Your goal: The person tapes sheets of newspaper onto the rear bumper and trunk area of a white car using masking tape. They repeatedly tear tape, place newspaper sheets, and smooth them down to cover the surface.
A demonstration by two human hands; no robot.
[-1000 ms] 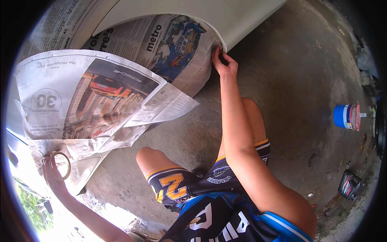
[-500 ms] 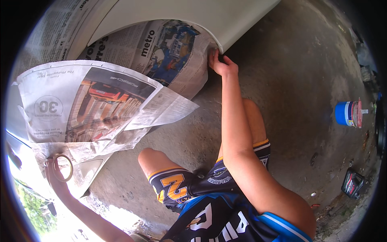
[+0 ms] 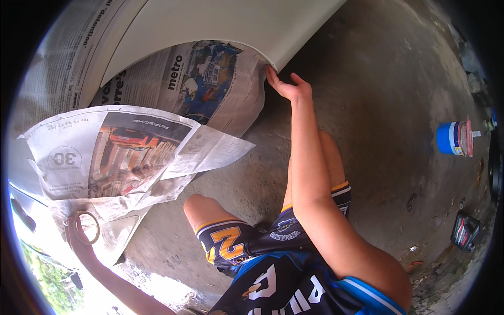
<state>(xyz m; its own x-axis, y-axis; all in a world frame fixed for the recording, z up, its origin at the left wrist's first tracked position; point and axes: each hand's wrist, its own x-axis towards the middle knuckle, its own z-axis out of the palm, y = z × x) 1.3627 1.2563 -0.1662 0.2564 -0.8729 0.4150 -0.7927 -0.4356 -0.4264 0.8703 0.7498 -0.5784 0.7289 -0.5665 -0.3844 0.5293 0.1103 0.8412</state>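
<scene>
A pale car body panel (image 3: 210, 29) with a curved wheel arch stretches across the top. Newspaper (image 3: 152, 79) fills the arch opening and lies against its edge. My right hand (image 3: 289, 88) is at the arch's lower right end, fingers stretched out and tips touching the newspaper's edge by the panel. At the lower left, my left hand (image 3: 76, 233) grips a roll of tape (image 3: 98, 228), though its fingers are partly hidden. Just above that hand, a loose newspaper sheet (image 3: 118, 157) hangs spread out, its right corner folded and sticking out over the floor.
More newspaper (image 3: 58, 68) covers the car at the upper left. A blue tub with a reddish lid (image 3: 452, 138) sits on the concrete floor (image 3: 378, 105) to the right, with a black bottle (image 3: 464, 232) nearer me. My bent knees are below the sheet.
The view has shifted a little, so the car and newspapers sit lower. My right hand's fingers have straightened along the arch edge; my left hand keeps the tape roll.
</scene>
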